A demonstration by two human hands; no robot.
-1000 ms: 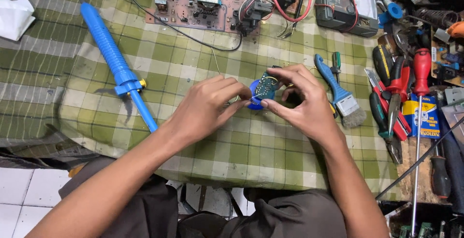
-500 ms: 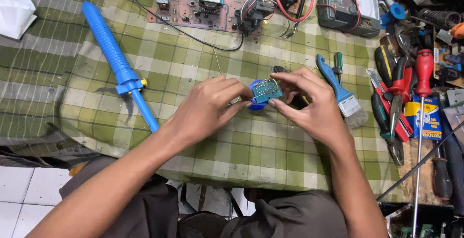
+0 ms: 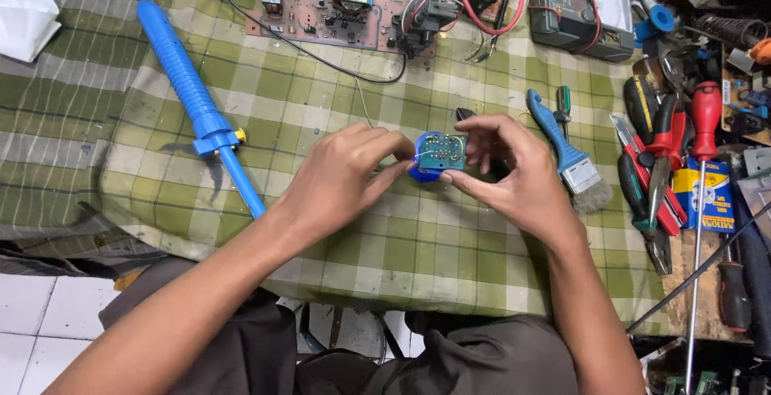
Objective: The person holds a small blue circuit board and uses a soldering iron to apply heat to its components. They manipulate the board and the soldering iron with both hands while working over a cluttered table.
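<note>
Counter point(image 3: 450, 242): covered by a green checked cloth; every place below is given from the small round circuit board.
Brown circuit board point(image 3: 337, 2): well above the small board, at the far edge, cut off by the frame top.
Desoldering pump point(image 3: 197, 106): long blue tube far to the small board's left, lying slantwise.
Multimeter point(image 3: 582, 6): up and to the right, partly cut off.
Hand tools point(image 3: 666, 162): pliers and a red-handled screwdriver well to the right; a blue-handled brush point(image 3: 566, 154) nearer, just beyond the right hand.
Left hand point(image 3: 337, 182): just left of the board, fingers pinched on its left edge.
Right hand point(image 3: 518, 174): just right of it, fingers closed on its right edge; both hands equally near.
Small round circuit board point(image 3: 440, 152): held between both hands just above the cloth, solder side up, blue housing under it.
Hidden: the housing's underside; whether it touches the cloth cannot be told. A thin wire at the left edge is hard to make out.
</note>
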